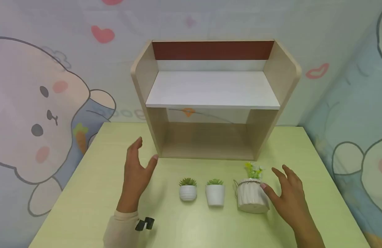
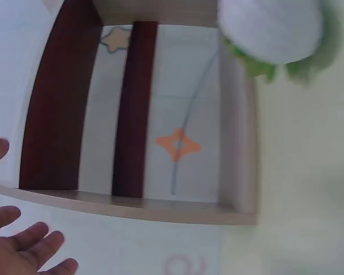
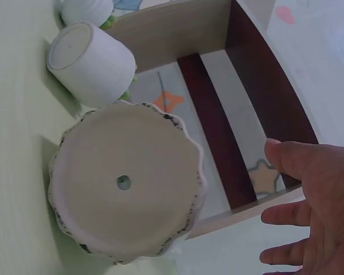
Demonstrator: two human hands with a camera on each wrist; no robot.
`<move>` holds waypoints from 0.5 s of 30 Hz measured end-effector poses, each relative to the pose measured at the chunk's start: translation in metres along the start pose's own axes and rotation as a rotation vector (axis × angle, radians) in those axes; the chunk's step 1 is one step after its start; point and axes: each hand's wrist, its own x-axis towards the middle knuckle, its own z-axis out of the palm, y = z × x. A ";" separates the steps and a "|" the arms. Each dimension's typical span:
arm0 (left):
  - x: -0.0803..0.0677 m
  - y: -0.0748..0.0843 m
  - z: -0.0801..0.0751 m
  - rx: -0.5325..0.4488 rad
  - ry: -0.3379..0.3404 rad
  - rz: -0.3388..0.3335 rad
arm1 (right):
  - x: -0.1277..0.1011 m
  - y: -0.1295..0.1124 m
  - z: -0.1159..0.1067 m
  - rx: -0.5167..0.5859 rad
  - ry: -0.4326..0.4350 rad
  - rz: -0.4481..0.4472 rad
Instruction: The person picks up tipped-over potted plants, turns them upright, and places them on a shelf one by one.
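Observation:
Three small white pots stand in a row on the table in front of a shelf. The left one is a ribbed succulent pot, the middle one a smooth succulent pot. At the right is a larger fluted flower pot with yellow and white flowers and twine round its rim. My right hand hovers beside this flower pot, fingers spread; in the right wrist view a gap shows between hand and pot. My left hand is raised left of the ribbed pot, thumb and fingers apart, holding nothing.
A wooden two-tier shelf stands at the table's back, with a white upper board and a lower compartment. The pale green table reaches to a cartoon-printed cloth backdrop behind and at both sides.

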 end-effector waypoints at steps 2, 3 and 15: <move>0.017 0.005 -0.010 -0.075 0.077 0.032 | 0.002 0.001 0.004 0.017 -0.001 0.012; 0.027 0.008 -0.014 -0.110 0.106 0.048 | 0.002 0.001 0.005 0.024 0.001 0.019; 0.121 0.037 -0.038 -0.404 0.006 -0.072 | -0.008 0.008 0.007 0.024 -0.031 0.063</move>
